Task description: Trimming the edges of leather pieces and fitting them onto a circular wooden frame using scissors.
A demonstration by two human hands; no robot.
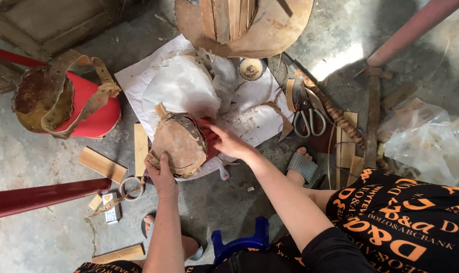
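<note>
Sitting low with a blue plastic stool (238,244) between my knees, I have both hands on the small drum (179,145) lying on its side on the white paper sheet (138,76) spread over the concrete floor (47,227). My left hand (162,177) clasps the near rim of the tan hide head, fingers curled up over its edge. My right hand (229,143) closes on the red body where it shows just behind the studded leather band, thumb on top.

I judge the drum light enough for one hand, with a stiff shell, but the hide looks dry, uneven and ragged at the border, so it could tear or crease if I pinch it there. The rim and the red shell seem the safe places to grip; the painted side may be slick.

Just left of the drum lie flat wooden slats (101,164) and a roll of tape (132,188). Beyond my right hand, scissors (308,114) rest by a small round tin (251,69). Farther left stands a larger red drum (67,98) with loose hide strips, and at the top a wide hide disc (270,30).
</note>
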